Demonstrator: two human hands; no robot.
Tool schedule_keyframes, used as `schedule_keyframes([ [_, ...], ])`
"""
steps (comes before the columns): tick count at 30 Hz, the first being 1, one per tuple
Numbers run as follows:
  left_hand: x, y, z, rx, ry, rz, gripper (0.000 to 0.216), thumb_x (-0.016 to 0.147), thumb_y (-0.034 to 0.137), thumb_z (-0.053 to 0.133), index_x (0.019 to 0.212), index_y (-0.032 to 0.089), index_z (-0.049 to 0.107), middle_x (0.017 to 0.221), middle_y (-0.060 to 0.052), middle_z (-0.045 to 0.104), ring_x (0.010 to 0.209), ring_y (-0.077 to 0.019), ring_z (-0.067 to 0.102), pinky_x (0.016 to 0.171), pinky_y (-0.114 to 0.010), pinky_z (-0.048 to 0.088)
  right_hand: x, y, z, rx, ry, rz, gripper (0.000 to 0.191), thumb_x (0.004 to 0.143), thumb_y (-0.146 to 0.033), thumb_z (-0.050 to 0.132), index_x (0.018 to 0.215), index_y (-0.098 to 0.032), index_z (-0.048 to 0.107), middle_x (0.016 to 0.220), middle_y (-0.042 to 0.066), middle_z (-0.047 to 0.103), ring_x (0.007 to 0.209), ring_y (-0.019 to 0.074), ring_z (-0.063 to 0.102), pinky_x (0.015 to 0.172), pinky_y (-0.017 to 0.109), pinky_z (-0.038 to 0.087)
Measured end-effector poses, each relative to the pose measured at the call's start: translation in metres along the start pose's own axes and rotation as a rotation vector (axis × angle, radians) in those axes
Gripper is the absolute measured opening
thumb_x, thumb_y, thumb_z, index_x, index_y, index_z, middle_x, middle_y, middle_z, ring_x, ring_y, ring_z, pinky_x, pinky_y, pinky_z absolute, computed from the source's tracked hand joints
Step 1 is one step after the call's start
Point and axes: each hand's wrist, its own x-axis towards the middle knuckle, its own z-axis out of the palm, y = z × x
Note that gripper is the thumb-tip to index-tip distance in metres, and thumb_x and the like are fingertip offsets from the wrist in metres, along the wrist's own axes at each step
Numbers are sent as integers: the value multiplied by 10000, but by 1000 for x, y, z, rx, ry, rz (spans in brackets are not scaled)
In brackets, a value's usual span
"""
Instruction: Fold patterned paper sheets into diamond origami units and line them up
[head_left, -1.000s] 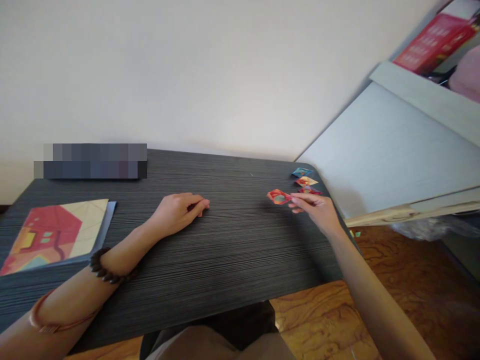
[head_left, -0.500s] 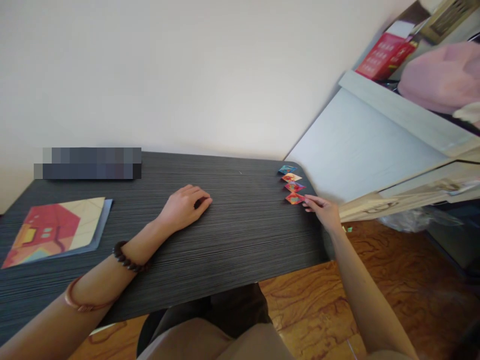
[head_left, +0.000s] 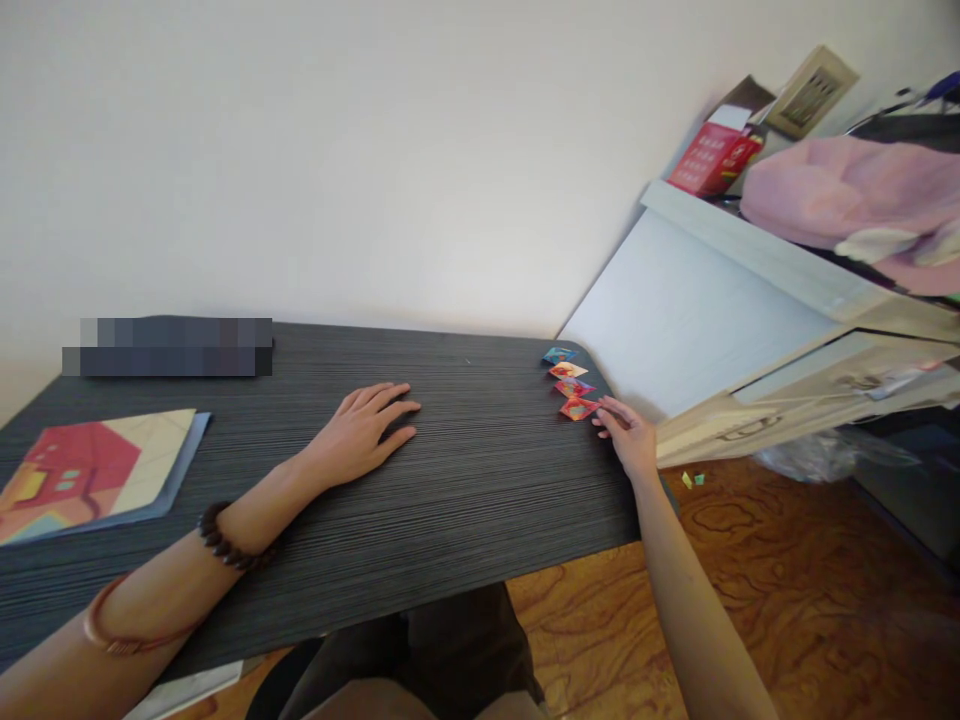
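My left hand (head_left: 366,432) rests palm down on the dark wood-grain table (head_left: 450,500), fingers apart and nothing in them. Over at the table's right end, my right hand (head_left: 626,430) pinches the right tip of a red folded paper piece (head_left: 577,408) between thumb and fingers. This piece is the nearest in a short row of diamond-shaped folded papers. Behind it come a red and purple folded paper (head_left: 574,387), a cream and red one (head_left: 568,370) and a blue one (head_left: 559,355), close together or overlapping.
A colourful paper booklet (head_left: 97,470) lies at the table's left, with a blurred-out dark object (head_left: 172,348) behind it. Right of the table stands a white cabinet (head_left: 705,310), carrying a red box (head_left: 712,155) and pink cloth (head_left: 832,190). Paper scraps (head_left: 688,480) lie on the floor.
My left hand has gone from loosely curled to flat with spread fingers. My right hand keeps its pinch on the red folded paper. The camera view has shifted slightly.
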Motion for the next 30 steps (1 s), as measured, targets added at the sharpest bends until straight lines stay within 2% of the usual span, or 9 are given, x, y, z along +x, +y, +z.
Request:
schedule_keyframes([
  [6, -6, 6, 1, 57, -36, -17, 501, 936, 502, 310, 1363, 268, 425, 1497, -49, 315, 1379, -254, 258, 1123, -466, 202, -26, -18, 4, -129, 117, -103, 429, 812, -442, 553, 1136, -160, 548, 1120, 126, 617, 561, 104, 585, 501, 276, 506],
  [9, -8, 9, 2, 82, -38, -15, 514, 945, 494, 293, 1388, 253, 393, 1505, -56, 296, 1392, -250, 230, 1132, -461, 190, -49, -37, 22, -205, 98, -204, 278, 819, -365, 560, 1014, -168, 577, 1003, 91, 609, 616, 124, 572, 563, 294, 502],
  [14, -14, 15, -2, 112, -35, -18, 509, 953, 479, 280, 1391, 245, 389, 1499, -62, 308, 1389, -250, 239, 1129, -461, 209, -70, -78, 84, -260, -169, -422, 153, 823, -237, 541, 962, -206, 598, 949, 47, 585, 627, 118, 548, 621, 283, 500],
  [20, -50, 15, -23, 172, -84, 3, 453, 964, 407, 296, 1395, 290, 373, 1488, -42, 333, 1367, -240, 287, 1121, -462, 229, -70, -127, 169, -273, -431, -617, 194, 858, -163, 459, 955, -217, 619, 985, 70, 586, 945, 200, 559, 868, 355, 469],
  [22, -65, 9, -33, 245, -39, -100, 410, 955, 378, 335, 1344, 309, 445, 1451, -49, 390, 1345, -275, 315, 1113, -509, 207, -73, -140, 191, -271, -465, -643, 214, 867, -163, 443, 981, -211, 617, 1024, 83, 574, 972, 212, 544, 879, 371, 458],
  [24, -80, -2, -42, 326, 41, -283, 416, 938, 367, 368, 1316, 236, 483, 1413, -113, 422, 1298, -325, 362, 1069, -530, 265, -77, -150, 207, -276, -496, -666, 227, 875, -168, 430, 997, -208, 617, 1051, 89, 567, 979, 216, 533, 875, 376, 453],
  [27, -103, -20, -57, 452, 143, -570, 510, 904, 416, 407, 1346, 162, 423, 1412, -207, 378, 1258, -435, 364, 956, -619, 330, -82, -159, 215, -365, -514, -720, 240, 884, -171, 418, 1015, -200, 617, 1064, 95, 570, 974, 225, 521, 862, 392, 443],
  [29, -116, -31, -67, 509, 108, -701, 543, 892, 457, 394, 1307, 110, 442, 1342, -268, 429, 1206, -479, 407, 886, -645, 364, -83, -162, 215, -396, -489, -712, 239, 885, -189, 433, 1042, -204, 612, 1093, 97, 572, 1001, 241, 504, 866, 413, 429],
  [30, -122, -35, -71, 495, 22, -726, 501, 909, 434, 348, 1231, 81, 498, 1242, -285, 509, 1118, -468, 493, 819, -618, 418, -83, -162, 214, -404, -476, -703, 242, 885, -200, 440, 1060, -207, 607, 1113, 98, 570, 1019, 250, 494, 868, 423, 422],
])
